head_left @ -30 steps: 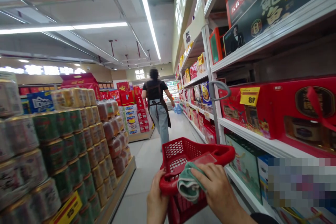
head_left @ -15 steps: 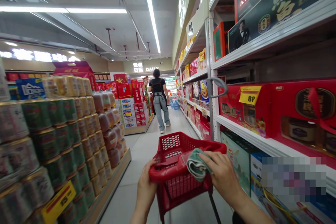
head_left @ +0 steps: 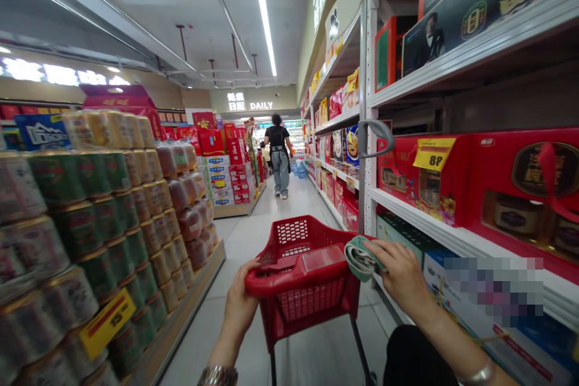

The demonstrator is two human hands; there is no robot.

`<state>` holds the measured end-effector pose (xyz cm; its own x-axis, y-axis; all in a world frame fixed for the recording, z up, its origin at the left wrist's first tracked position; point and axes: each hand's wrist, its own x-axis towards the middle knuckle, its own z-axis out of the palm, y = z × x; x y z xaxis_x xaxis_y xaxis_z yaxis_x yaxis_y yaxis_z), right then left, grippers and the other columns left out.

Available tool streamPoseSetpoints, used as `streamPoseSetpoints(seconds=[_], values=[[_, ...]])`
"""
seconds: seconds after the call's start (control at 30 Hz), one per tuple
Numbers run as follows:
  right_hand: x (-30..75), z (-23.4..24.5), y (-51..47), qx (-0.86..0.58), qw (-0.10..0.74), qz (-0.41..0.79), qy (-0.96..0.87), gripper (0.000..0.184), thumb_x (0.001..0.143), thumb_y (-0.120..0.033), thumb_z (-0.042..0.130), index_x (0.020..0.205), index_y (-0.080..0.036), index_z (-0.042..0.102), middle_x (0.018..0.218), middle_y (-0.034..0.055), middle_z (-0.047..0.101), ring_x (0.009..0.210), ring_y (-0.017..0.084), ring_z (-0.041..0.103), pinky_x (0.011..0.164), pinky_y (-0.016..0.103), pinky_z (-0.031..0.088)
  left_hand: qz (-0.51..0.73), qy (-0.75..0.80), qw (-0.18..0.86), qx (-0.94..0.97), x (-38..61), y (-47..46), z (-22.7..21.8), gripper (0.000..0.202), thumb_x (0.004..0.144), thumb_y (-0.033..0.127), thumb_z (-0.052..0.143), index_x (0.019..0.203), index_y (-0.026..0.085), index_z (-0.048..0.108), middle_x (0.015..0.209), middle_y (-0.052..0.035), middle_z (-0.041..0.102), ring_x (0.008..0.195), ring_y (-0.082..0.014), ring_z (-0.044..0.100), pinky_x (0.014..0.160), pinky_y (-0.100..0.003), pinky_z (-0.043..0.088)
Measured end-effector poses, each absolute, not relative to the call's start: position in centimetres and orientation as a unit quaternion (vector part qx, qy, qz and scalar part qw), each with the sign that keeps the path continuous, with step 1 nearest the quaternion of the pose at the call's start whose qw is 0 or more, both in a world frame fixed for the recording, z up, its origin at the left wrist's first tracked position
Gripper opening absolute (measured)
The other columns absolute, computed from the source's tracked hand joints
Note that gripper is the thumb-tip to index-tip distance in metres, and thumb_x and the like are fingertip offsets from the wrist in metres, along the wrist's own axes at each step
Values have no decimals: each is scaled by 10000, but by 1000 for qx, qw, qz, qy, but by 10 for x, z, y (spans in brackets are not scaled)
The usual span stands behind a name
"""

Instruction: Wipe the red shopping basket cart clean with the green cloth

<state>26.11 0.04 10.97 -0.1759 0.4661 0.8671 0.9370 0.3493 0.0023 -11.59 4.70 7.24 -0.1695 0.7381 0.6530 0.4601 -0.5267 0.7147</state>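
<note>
My hands hold a red plastic shopping cart point(head_left: 307, 295) with a deep mesh basket, seen from behind its near rim. My left hand point(head_left: 239, 304) wraps the rim's left side, with a metal bracelet point(head_left: 217, 376) on the wrist. My right hand point(head_left: 400, 271) presses a folded green-and-white cloth point(head_left: 360, 258) against the rim's right corner. A small red lid or tray point(head_left: 323, 258) lies on the basket's top. The basket's contents, if any, cannot be made out.
Stacked cans point(head_left: 94, 235) and bagged goods line the left. White shelves point(head_left: 452, 211) of red gift boxes stand close on the right. A person in a black apron point(head_left: 278, 154) walks far down the tiled aisle point(head_left: 244, 241).
The person ahead is much farther down the aisle. My hands and the cart sit lower in view, and the cloth has shifted right along the rim. The shelves have slid backward past me.
</note>
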Motion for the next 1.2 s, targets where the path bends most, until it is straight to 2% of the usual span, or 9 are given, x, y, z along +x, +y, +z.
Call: streamPoseSetpoints(seconds=[0.17, 0.53, 0.77, 0.9, 1.03, 1.1, 1.2], values=[[278, 109, -2, -511, 390, -290, -709, 610, 766, 2, 487, 1274, -267, 689, 1157, 61, 726, 1015, 229, 632, 807, 349, 453, 596, 472, 107, 640, -118, 43, 72, 294, 707, 276, 593, 991, 242, 660, 1167, -75, 746, 1140, -253, 690, 1050, -437, 519], [295, 109, 4, -558, 377, -298, -677, 573, 768, -14, 470, 1219, -270, 714, 1135, 54, 737, 974, 234, 653, 770, 347, 485, 602, 477, 123, 629, -116, 42, 72, 308, 692, 260, 593, 990, 236, 669, 1179, -77, 743, 1147, -256, 685, 1068, -446, 506], [294, 112, 10, -568, 369, -270, -684, 619, 730, 10, 445, 1202, -274, 727, 1149, 44, 730, 993, 230, 638, 844, 347, 504, 607, 473, 126, 627, -116, 43, 73, 317, 675, 245, 584, 977, 224, 677, 1166, -81, 746, 1132, -249, 690, 1061, -432, 513], [295, 115, 15, -550, 388, -215, -708, 630, 714, 5, 440, 1197, -273, 735, 1148, 46, 728, 990, 224, 625, 909, 364, 505, 607, 489, 123, 615, -113, 43, 65, 398, 700, 253, 588, 1089, 223, 664, 1237, -91, 727, 1174, -254, 678, 1062, -434, 518], [299, 116, 19, -546, 392, -156, -724, 613, 705, -17, 446, 1185, -263, 737, 1151, 49, 728, 1008, 234, 622, 916, 389, 500, 628, 526, 51, 571, -104, 37, 57, 534, 718, 301, 639, 1244, 213, 621, 1406, -135, 632, 1324, -287, 585, 1122, -449, 470], [300, 117, 19, -545, 393, -139, -727, 605, 701, -22, 449, 1177, -259, 738, 1158, 49, 727, 1027, 239, 621, 928, 399, 492, 625, 548, 29, 556, -100, 32, 59, 528, 714, 312, 640, 1232, 211, 629, 1339, -133, 675, 1268, -290, 626, 1081, -437, 505], [294, 120, 18, -540, 396, -130, -731, 619, 683, -2, 440, 1162, -253, 741, 1153, 51, 730, 1042, 239, 621, 948, 408, 480, 603, 571, 42, 556, -96, 25, 68, 439, 716, 287, 591, 1145, 229, 661, 1109, -89, 767, 1024, -263, 733, 915, -388, 586]])
